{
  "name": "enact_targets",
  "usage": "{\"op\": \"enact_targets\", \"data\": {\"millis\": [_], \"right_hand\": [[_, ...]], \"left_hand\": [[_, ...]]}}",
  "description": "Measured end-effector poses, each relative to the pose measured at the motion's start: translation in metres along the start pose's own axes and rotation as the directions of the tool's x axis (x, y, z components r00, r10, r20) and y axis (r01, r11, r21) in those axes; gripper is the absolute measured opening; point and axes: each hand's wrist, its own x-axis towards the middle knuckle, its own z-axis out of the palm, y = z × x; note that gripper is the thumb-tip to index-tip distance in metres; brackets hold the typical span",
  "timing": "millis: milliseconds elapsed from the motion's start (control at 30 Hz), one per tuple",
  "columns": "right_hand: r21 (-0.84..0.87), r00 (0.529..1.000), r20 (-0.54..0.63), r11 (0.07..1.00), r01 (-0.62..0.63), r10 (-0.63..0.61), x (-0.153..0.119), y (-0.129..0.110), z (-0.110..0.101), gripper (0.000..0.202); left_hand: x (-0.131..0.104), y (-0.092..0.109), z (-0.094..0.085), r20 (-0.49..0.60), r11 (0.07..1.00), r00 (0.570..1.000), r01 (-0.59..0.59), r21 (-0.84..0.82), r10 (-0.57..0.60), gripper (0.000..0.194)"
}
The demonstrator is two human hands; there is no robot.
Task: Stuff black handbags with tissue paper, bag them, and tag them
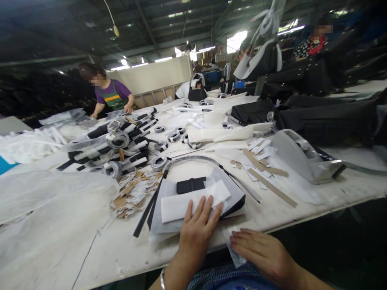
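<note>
A bag (169, 227) with black edges and a white sheet over its face lies on the table in front of me, its wrapped handle (193, 159) arching away. On it rest a black strap piece (191, 185) and a folded white padding sheet (172, 208). My left hand (198, 225) lies flat with spread fingers on the padding. At the table's front edge my right hand (263, 249) has its fingers together over a crumpled clear plastic piece (237, 257), which hangs towards my lap. The thumb of that hand is hidden.
Hang tags (133, 193) lie left of the bag, below wrapped straps (121, 141) and coiled handles (159, 162). To the right are cardboard strips (272, 187) and a grey tape dispenser (302, 157). Black bags (326, 121) are stacked beyond. A co-worker (113, 94) stands across the table.
</note>
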Motion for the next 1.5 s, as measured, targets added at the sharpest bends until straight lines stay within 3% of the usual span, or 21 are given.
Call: {"op": "enact_targets", "data": {"millis": [267,400,533,733,867,1067,1233,1300,1400,1500], "right_hand": [[-0.005,0.998,0.060,1.000,0.018,-0.018,-0.007,-0.019,-0.013,0.030],[0.013,0.998,0.061,1.000,0.003,-0.004,0.010,-0.024,-0.026,0.034],[0.042,1.000,-0.019,0.999,-0.016,0.017,0.038,-0.023,-0.040,0.033],[-0.010,1.000,0.025,1.000,-0.003,0.004,0.095,0.008,-0.061,0.031],[-0.018,0.976,0.153,0.988,-0.154,0.155,0.123,0.036,-0.053,0.029],[0.101,0.908,0.278,0.931,-0.351,0.313,0.132,0.067,-0.026,0.014],[0.164,0.837,0.379,0.861,-0.482,0.396,0.129,0.078,-0.020,0.013],[0.201,0.864,0.363,0.876,-0.438,0.349,0.130,0.078,-0.024,0.017],[0.214,0.943,0.268,0.942,-0.258,0.197,0.135,0.073,-0.035,0.029],[0.211,0.975,0.207,0.969,-0.126,0.081,0.137,0.068,-0.045,0.041]], "left_hand": [[0.004,0.002,-0.005,0.038,1.000,0.999,-0.006,-0.003,0.006,0.041],[0.003,0.002,-0.006,0.062,1.000,0.998,-0.011,-0.005,0.011,0.042],[0.003,0.002,-0.007,0.051,1.000,0.999,-0.015,-0.008,0.015,0.042],[0.003,0.002,-0.005,-0.003,1.000,1.000,-0.023,-0.008,0.023,0.039],[0.003,0.002,-0.003,-0.034,0.999,0.999,-0.022,-0.045,0.020,0.032],[0.005,0.003,-0.002,-0.127,0.992,0.992,-0.005,-0.124,-0.011,0.030],[0.004,0.000,0.000,-0.147,0.985,0.989,-0.023,-0.172,-0.002,0.029],[0.004,-0.001,0.000,-0.156,0.983,0.988,-0.021,-0.184,-0.008,0.030],[0.006,-0.001,0.000,-0.155,0.977,0.987,0.004,-0.211,-0.038,0.030],[0.009,-0.001,-0.002,-0.115,0.971,0.992,0.030,-0.237,-0.058,0.027]]}}
